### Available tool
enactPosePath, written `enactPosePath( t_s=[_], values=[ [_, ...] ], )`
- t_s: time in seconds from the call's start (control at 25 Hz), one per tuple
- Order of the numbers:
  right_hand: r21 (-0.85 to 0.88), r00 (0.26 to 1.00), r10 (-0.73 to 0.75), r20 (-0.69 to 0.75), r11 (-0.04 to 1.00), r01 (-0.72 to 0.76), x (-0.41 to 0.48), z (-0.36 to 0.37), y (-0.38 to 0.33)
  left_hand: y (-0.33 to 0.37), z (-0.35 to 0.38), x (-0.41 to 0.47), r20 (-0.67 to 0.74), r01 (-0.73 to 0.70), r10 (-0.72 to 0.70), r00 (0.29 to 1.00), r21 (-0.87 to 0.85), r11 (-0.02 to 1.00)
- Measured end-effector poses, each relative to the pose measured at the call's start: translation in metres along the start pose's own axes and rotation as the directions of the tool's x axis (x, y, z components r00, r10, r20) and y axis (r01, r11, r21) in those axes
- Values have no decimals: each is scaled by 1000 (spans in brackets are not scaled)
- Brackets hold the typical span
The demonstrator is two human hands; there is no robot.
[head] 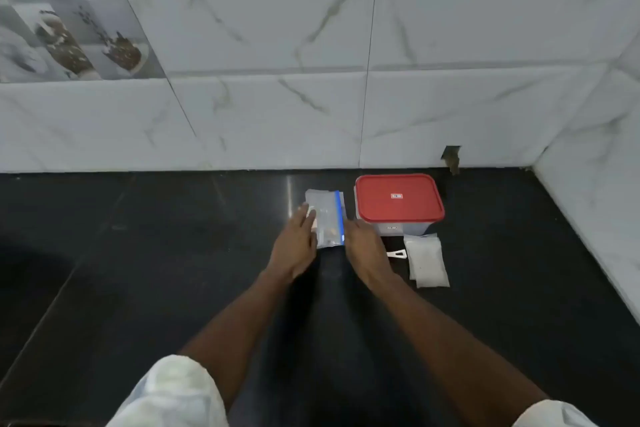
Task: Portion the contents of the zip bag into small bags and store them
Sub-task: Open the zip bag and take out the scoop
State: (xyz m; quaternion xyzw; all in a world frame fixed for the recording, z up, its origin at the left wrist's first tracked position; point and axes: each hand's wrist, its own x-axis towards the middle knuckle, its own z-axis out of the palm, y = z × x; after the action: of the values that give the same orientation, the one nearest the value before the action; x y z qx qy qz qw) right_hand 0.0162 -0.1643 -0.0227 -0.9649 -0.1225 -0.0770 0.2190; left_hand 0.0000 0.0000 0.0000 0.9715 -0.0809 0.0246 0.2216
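Zip bag (327, 218) contents blurred, left hand (294, 248) fingers flat on it, right hand (365, 246) fingers' grip unclear

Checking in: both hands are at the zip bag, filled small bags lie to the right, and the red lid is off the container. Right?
No. The head view shows the red lid on the container, closing it. The rest stands: left hand and right hand are at the zip bag, and the small bags lie to the right.
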Motion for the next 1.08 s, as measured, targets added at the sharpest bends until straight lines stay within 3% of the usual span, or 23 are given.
enactPosePath(
  t_s=[0.2,0.32,0.44,0.56,0.6,0.72,0.8,0.92,1.08],
  values=[
    [61,959,282,14,958,-282,-15,18,-3,6,39,-4,195,132,-97,976,-172,976],
    [224,907,421,15,883,-414,-5,20,-9,5,44,6,164,150,-119,979,-190,970],
    [434,823,559,103,719,-543,3,23,-15,3,48,10,128,108,-89,988,-148,983],
    [603,788,586,187,565,-563,12,23,-22,1,51,10,-16,79,-83,996,-167,983],
    [622,801,564,201,559,-549,14,22,-24,0,51,8,-75,74,-91,993,-208,975],
    [624,926,357,126,697,-353,21,15,-27,-3,38,4,-189,89,-168,968,-368,926],
    [601,977,194,88,772,-208,28,3,-34,-4,24,6,-272,49,-151,950,-348,936],
    [460,998,-5,68,888,-27,42,-20,-51,4,-4,11,-352,31,-173,920,-375,926],
    [277,972,-185,-142,936,219,61,-55,-63,14,-39,16,-454,-38,-179,873,-428,903]
  ],
)
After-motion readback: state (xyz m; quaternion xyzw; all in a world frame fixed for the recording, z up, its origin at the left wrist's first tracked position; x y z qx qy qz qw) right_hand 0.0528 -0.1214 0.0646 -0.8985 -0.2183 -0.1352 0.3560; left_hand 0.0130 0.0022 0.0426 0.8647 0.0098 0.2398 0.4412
